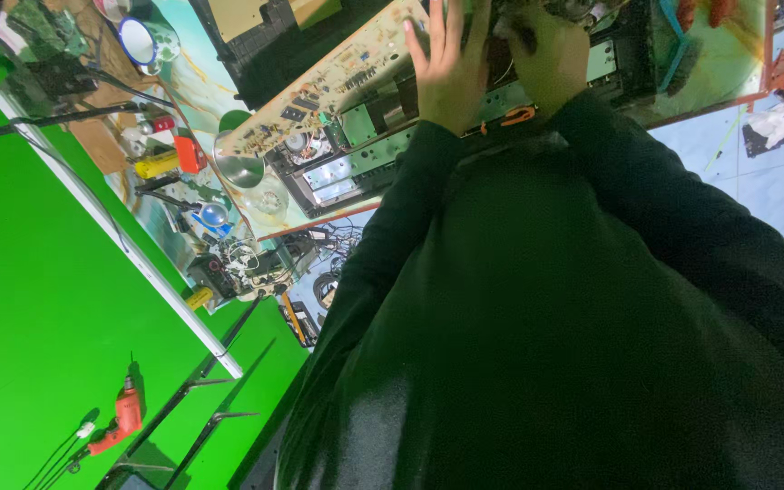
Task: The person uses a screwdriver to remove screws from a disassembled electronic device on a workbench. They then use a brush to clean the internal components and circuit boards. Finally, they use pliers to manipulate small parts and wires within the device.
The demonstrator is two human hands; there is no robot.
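Note:
My left hand lies flat with fingers apart against the edge of a long beige circuit board. The board leans over an opened black electronic device with green boards and metal parts inside. My right hand is beside the left one, fingers curled around a dark part at the top of the device; what exactly it grips is hidden. Both black sleeves and my black top fill the lower right of the view.
An orange-handled tool lies by the device. A metal cone, a yellow cylinder, a red box, a blue-rimmed cup and tangled wires crowd the table. An orange drill sits on the green surface.

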